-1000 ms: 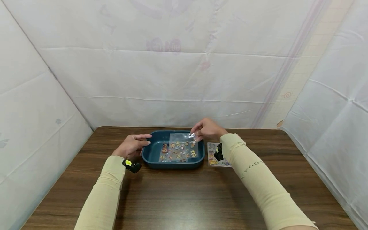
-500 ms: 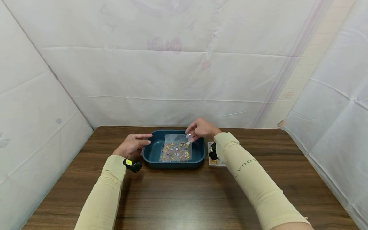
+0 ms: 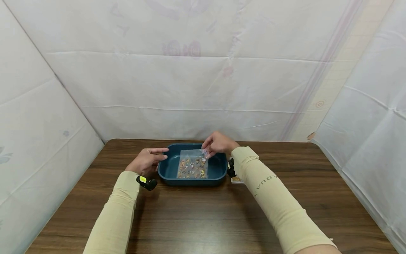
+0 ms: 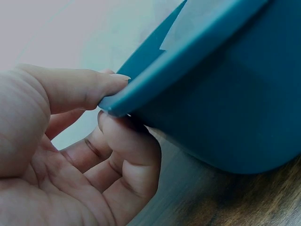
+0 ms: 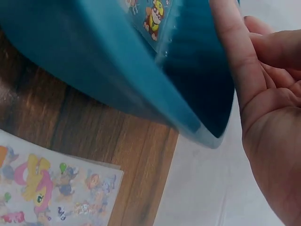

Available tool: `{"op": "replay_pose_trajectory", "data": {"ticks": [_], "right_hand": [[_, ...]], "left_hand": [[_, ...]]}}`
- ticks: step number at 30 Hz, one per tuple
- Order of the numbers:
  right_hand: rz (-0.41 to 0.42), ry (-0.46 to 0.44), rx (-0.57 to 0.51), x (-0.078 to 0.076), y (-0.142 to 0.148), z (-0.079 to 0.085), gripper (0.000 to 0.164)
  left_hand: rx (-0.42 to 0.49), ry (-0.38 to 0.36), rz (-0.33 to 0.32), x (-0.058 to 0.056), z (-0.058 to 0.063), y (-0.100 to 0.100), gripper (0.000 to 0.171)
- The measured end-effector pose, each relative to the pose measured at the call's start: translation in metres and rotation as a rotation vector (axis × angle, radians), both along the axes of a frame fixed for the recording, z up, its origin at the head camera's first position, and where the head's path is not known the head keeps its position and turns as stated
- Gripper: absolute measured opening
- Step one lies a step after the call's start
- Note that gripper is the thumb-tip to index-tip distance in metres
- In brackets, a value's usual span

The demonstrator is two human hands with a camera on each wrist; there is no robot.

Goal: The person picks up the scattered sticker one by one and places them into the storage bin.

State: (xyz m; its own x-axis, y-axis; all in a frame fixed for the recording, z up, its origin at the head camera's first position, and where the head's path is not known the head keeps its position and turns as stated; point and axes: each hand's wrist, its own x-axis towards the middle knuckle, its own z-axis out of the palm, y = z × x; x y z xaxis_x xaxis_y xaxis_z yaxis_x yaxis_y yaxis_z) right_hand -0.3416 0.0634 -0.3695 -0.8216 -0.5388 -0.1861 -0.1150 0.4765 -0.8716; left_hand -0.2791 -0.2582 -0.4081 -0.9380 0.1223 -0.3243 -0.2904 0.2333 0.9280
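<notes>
My left hand (image 3: 146, 161) pinches the left rim of a blue rectangular tray (image 3: 191, 182). In the left wrist view the thumb (image 4: 87, 89) lies over the rim and curled fingers (image 4: 129, 150) press beneath it. Over the tray's right side, my right hand (image 3: 220, 143) pinches the upper right corner of a clear sticker sheet (image 3: 191, 168) with small cartoon figures. The sheet's lower part is inside the tray. In the right wrist view, one cartoon dog sticker (image 5: 154, 19) shows past the tray wall; the pinching fingertips are cut off there.
More sticker sheets (image 5: 61, 188) lie on the brown wooden table (image 3: 196, 218) just right of the tray, mostly hidden by the right forearm in the head view. White sheeting (image 3: 190, 88) hangs behind the table and at both sides.
My right hand has moved left with the sticker sheet, bringing it toward the middle of the tray. The right forearm now covers more of the sheets on the table. My left hand stays at the rim.
</notes>
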Motion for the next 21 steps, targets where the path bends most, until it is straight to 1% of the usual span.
{"op": "replay_pose_trajectory", "data": {"ticks": [7, 11, 14, 21], "right_hand": [[0.036, 0.030, 0.028, 0.002, -0.006, -0.005, 0.031], [0.055, 0.053, 0.047, 0.002, -0.010, -0.007, 0.032], [0.066, 0.069, 0.064, 0.001, -0.011, -0.008, 0.032], [0.085, 0.080, 0.099, -0.002, -0.012, -0.011, 0.032]], "left_hand": [[0.028, -0.004, 0.005, -0.002, -0.003, 0.000, 0.050], [0.019, 0.005, -0.002, -0.002, -0.004, -0.001, 0.051], [0.002, 0.021, -0.020, -0.001, -0.004, -0.001, 0.052], [0.007, 0.022, -0.016, 0.000, -0.002, -0.001, 0.052]]}}
